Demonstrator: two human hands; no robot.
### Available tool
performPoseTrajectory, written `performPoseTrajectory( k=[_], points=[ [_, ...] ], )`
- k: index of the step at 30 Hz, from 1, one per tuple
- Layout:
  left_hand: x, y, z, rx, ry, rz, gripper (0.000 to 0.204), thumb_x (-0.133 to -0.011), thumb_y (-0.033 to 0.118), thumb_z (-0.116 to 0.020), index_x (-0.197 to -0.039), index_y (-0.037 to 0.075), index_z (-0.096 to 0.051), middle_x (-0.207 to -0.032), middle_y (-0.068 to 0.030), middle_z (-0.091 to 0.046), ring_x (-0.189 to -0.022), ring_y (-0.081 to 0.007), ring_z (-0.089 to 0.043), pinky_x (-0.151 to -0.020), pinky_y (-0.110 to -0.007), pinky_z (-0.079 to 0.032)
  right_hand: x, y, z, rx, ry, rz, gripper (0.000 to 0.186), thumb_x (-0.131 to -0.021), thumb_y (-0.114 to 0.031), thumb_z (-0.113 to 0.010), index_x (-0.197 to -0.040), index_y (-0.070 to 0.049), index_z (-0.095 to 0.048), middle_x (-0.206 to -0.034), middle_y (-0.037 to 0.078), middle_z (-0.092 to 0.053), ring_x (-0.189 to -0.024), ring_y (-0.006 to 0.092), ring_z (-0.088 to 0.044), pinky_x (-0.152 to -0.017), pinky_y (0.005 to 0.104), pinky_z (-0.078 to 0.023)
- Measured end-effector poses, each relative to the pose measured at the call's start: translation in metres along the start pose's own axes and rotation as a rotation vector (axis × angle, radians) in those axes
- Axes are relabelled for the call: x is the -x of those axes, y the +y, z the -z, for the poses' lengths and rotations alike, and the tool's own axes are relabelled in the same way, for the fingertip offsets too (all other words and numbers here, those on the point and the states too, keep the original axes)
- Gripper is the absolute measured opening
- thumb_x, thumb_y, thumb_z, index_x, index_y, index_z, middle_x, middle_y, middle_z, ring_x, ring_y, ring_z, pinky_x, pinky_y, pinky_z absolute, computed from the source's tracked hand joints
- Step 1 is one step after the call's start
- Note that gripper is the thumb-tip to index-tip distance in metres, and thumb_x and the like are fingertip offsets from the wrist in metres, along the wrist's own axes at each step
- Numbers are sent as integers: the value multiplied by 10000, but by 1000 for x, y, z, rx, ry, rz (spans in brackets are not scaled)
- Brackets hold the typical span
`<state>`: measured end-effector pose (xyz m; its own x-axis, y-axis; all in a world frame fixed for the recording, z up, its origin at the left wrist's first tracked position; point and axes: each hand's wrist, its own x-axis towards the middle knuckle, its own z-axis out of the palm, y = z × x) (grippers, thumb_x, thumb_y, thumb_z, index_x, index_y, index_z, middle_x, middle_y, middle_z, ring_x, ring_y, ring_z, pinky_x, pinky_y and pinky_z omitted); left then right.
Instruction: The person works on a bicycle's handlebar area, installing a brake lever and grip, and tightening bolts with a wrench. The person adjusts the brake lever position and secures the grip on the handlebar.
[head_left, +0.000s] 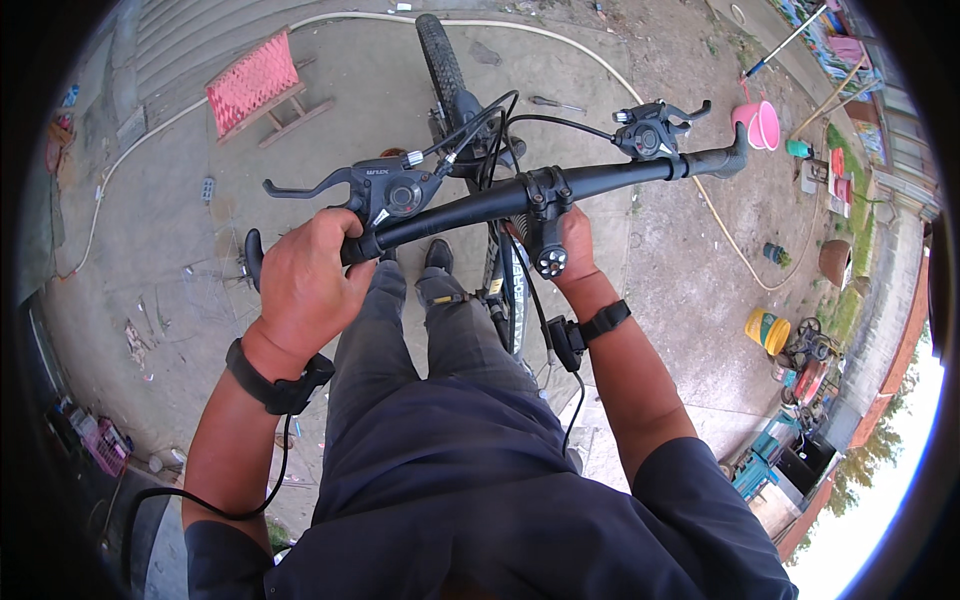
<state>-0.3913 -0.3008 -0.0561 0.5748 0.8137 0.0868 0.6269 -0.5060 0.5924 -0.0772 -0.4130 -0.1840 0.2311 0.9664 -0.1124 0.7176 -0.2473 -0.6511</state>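
A bicycle stands in front of me, its knobby front tire (pixel 437 60) pointing away. My left hand (pixel 310 270) is wrapped around the left end of the black handlebar (pixel 465 212), behind the left brake lever and shifter (pixel 390 190). A curved black bar end (pixel 254 258) sticks out beyond that hand. Close against the right side of the stem (pixel 546 240) is my right hand (pixel 578 245), curled, its fingertips hidden behind the stem. The right brake lever and shifter (pixel 652 132) are untouched. Black cables loop ahead of the handlebar.
A screwdriver (pixel 557 104) lies on the concrete beyond the bicycle. At the far left stands a low pink-seated stool (pixel 255 82). A pale hose (pixel 590 50) curves across the ground. Pink buckets (pixel 757 125) and a yellow bucket (pixel 766 331) stand to the right.
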Motion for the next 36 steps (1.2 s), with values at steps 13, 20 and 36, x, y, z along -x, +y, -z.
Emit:
performPoseTrajectory(
  k=[13, 20, 36],
  points=[
    [-4, -3, 1, 6, -5, -12, 480, -708, 38, -833, -1077, 77, -528, -813, -131, -667, -738, -361, -672, -631, -446, -512, 3, -4, 1, 110, 43, 105, 463, -792, -304, -869, -1169, -101, -692, -1037, 104, -737, -973, 302, -717, -862, 383, -575],
    [-4, -4, 2, 29, -15, 0, 483, -710, 40, -835, -1085, 74, -532, -821, -139, -669, -747, -369, -673, -640, -451, -516, 5, -7, 5, 81, -6, 97, 444, -808, -299, -859, -1166, -97, -692, -1044, 102, -738, -967, 296, -720, -865, 384, -574],
    [-2, -5, 0, 13, -26, -4, 501, -699, 45, -847, -1088, 73, -532, -849, -136, -666, -770, -372, -669, -656, -458, -510, 4, -2, 2, 90, 55, 105, 462, -795, -302, -868, -1176, -104, -696, -1045, 96, -739, -957, 282, -722, -861, 367, -572]
  ],
)
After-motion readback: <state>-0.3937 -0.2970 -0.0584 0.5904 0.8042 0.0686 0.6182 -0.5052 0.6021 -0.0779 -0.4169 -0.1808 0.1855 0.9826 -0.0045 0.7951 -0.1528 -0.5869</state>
